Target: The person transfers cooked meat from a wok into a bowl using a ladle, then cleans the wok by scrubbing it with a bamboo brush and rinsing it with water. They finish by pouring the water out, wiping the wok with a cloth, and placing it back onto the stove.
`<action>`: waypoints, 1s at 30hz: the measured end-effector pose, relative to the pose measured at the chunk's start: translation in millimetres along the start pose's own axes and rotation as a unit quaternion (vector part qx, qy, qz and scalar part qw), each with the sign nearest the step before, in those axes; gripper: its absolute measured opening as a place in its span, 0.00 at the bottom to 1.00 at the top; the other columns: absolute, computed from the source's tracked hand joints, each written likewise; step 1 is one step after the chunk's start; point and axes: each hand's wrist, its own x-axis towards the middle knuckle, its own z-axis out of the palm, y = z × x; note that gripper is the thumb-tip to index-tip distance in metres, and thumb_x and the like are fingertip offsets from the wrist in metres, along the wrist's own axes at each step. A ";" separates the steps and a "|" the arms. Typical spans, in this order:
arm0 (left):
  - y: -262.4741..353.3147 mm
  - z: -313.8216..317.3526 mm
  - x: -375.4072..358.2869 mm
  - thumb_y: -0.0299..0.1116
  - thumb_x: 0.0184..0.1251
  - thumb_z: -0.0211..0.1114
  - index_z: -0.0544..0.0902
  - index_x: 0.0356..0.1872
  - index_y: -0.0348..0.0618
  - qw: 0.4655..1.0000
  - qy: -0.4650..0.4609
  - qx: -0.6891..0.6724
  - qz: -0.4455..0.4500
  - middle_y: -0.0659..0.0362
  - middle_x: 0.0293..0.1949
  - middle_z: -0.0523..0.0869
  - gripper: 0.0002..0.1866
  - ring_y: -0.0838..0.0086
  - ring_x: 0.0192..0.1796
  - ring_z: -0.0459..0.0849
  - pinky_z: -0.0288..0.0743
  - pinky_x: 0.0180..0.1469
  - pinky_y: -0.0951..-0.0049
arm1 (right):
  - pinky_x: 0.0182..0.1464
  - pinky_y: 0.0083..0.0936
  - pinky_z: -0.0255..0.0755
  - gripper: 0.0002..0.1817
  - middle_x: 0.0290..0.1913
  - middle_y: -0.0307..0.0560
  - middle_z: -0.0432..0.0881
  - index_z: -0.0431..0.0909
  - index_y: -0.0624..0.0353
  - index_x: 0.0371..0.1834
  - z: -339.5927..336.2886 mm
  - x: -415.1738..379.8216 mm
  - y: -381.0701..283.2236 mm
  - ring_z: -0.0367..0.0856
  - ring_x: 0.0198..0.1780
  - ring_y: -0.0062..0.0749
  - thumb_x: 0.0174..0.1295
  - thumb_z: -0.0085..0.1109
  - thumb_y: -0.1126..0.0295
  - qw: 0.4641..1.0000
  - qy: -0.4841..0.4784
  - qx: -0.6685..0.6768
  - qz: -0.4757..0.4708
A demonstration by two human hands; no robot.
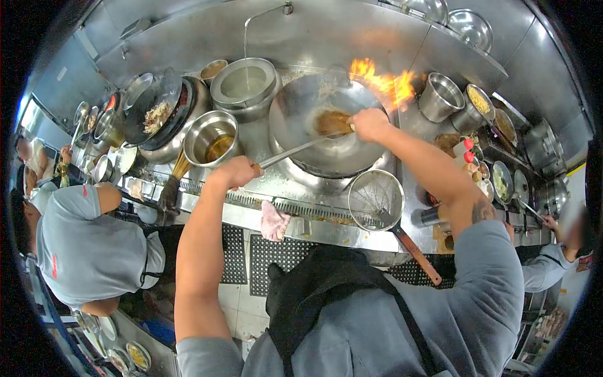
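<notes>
Our left hand point(235, 172) grips one long metal tool point(292, 152); our right hand point(372, 125) holds one brown brush point(332, 122) in one big round wok point(293, 107).

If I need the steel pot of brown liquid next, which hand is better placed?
Probably the left hand: it is close beside the steel pot, though gripping a long-handled metal tool. The right hand is farther off, over the wok, holding what looks like a brush.

Wok point(292, 107): left half of mouth open from above. Far right barred by flames point(392, 87). Narrow strip of desk point(254, 139) passable between wok and steel pot point(196, 129), near end crossed by metal handle point(295, 152). Skimmer point(375, 202) blocks near right.
</notes>
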 end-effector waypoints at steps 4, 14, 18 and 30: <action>7.9 -0.8 1.0 0.51 0.65 0.61 0.84 0.45 0.38 1.000 0.010 0.010 0.002 0.53 0.23 0.83 0.24 0.65 0.18 0.78 0.72 0.25 0.63 | 0.50 0.40 0.80 0.15 0.49 0.51 0.86 0.84 0.55 0.49 11.9 8.1 17.7 0.85 0.52 0.46 0.62 0.51 0.70 0.997 0.018 0.027 0.075; 30.6 10.3 10.3 0.41 0.61 0.59 0.86 0.36 0.31 0.966 0.181 0.186 0.019 0.42 0.39 0.88 0.20 0.56 0.41 0.89 0.82 0.45 0.61 | 0.53 0.41 0.78 0.34 0.50 0.53 0.85 0.70 0.40 0.69 36.1 -14.3 31.4 0.84 0.52 0.47 0.53 0.56 0.66 0.975 -0.014 0.163 0.152; 29.8 13.3 -25.5 0.37 0.64 0.59 0.82 0.42 0.39 0.923 0.329 0.188 -0.070 0.46 0.39 0.87 0.13 0.52 0.43 0.88 0.81 0.46 0.54 | 0.50 0.37 0.79 0.38 0.48 0.58 0.84 0.67 0.51 0.71 51.6 -75.2 48.6 0.85 0.48 0.46 0.49 0.59 0.65 0.901 0.161 0.335 0.224; -64.3 123.0 23.2 0.30 0.54 0.67 0.81 0.34 0.43 0.823 0.527 0.048 -0.206 0.54 0.38 0.82 0.07 0.56 0.46 0.81 0.69 0.48 0.52 | 0.49 0.30 0.75 0.44 0.57 0.64 0.80 0.57 0.48 0.77 25.7 -147.6 -28.6 0.82 0.39 0.40 0.53 0.65 0.67 0.734 0.210 0.623 0.172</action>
